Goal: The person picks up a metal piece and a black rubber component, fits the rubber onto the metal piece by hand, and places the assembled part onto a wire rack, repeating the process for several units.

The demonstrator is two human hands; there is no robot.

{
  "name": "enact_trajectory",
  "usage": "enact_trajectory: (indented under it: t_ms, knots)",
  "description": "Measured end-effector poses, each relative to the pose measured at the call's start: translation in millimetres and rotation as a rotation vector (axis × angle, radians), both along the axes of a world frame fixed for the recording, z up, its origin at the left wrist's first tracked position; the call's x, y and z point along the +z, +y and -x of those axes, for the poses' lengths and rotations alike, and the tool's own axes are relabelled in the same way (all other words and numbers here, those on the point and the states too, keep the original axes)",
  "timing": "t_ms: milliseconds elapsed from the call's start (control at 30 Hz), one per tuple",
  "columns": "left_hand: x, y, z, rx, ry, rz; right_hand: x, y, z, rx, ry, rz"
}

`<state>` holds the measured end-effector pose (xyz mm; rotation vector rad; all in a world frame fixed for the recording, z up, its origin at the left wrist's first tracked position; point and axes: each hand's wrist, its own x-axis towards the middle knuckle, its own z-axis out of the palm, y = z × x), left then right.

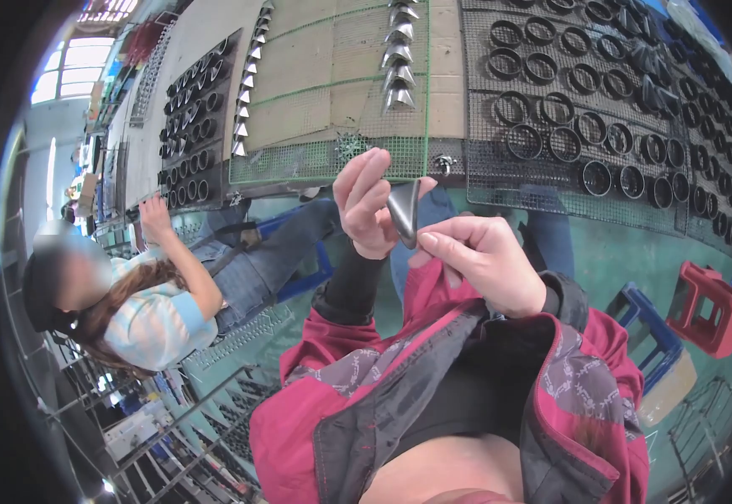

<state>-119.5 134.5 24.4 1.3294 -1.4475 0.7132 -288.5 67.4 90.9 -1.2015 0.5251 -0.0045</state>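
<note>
A smooth, dark-grey curved metal piece (405,212), tapering toward its lower end, is held up in front of my body near the bench edge. My left hand (364,206) grips it from the left, fingers curled behind and beside it. On the other side, my right hand (490,259) has thumb and forefinger pinched together at the piece's lower tip. Whether anything small sits in that pinch is hidden. Red fabric (442,290) hangs just below the right fingers. Similar shiny metal pieces (398,63) stand in a row on the green mesh rack (324,160) beyond.
Dark mesh trays (500,186) at right carry many black rings (563,143). Another person (160,328) works at the left, one hand on the bench beside a tray of dark parts (188,160). A red stool (706,307) and a blue stool (647,336) stand at right.
</note>
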Motion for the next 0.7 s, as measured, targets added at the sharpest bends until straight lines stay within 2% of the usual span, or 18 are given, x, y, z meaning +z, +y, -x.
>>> enact_trajectory:
  t_ms: [67,267,467,700]
  knots:
    - [4,-1,-4,0.008,-0.119,0.012,5,0,2,-0.002,0.012,-0.031]
    - [9,-4,-10,-0.046,-0.225,0.040,2,-1,4,0.013,-0.001,0.002]
    - [11,-8,-12,-0.121,-0.246,0.053,-2,-1,4,0.037,0.009,-0.014]
    - [11,-15,-10,-0.066,-0.322,0.132,-1,-1,4,0.017,0.031,-0.085]
